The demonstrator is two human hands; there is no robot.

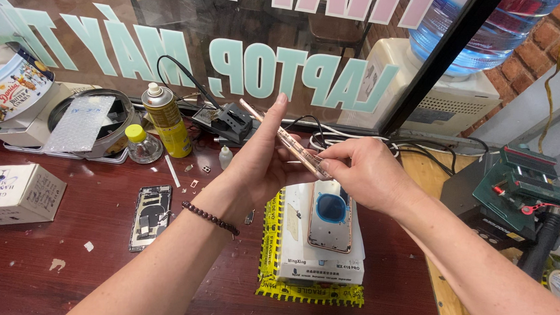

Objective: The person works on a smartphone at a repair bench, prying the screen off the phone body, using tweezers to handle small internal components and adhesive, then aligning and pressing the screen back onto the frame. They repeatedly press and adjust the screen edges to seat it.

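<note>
Where the dark red surface (99, 257) meets the lettered shop window (234, 55), a repair bench is seen from above, with a water dispenser (450, 89) behind the glass at upper right and a green bench tool (518, 187) at the right edge. A white cardboard box (14, 193) lies at far left; behind it stand a round biscuit tin (9, 83), a yellow spray can (166, 121) and a small yellow-capped bottle (141, 144). At centre, a white device on yellow striped tape (309, 291) carries a phone back housing (331, 216), pale and rose-rimmed, with a blue oval patch. An opened phone chassis (151, 216) lies flat to its left, with small loose screws and parts scattered nearby.

Above the white device both hands hold up a thin, rose-edged phone panel (287, 141), seen edge-on and tilted from upper left to lower right. The left hand (261, 160), a bead bracelet at its wrist, supports the panel along its open palm and extended fingers (275, 113). The right hand (361, 173) pinches the panel's lower end between thumb and fingers (330, 154), grasping it firmly.

The step in hand appears to be inspection or alignment of the panel's edge. Any further handling would call for a light, even grip, since so thin a part likely flexes or cracks readily.
</note>
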